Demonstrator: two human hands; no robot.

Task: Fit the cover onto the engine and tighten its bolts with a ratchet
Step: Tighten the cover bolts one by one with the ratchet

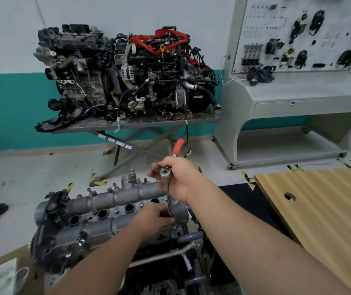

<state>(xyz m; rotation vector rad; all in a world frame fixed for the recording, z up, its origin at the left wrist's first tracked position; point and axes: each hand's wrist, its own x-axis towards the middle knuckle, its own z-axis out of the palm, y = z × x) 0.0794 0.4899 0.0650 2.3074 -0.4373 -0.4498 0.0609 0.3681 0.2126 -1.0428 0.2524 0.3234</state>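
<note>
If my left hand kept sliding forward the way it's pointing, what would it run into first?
Probably the ratchet's extension bar: your left hand already reaches its lower end on the engine cover, though depth there is hard to judge.

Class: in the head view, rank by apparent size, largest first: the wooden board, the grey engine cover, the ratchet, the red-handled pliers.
1. Wooden board and grey engine cover: too alike to rank, and both lie close to the camera.
2. Ratchet.
3. Red-handled pliers, partly hidden behind the right hand.
</note>
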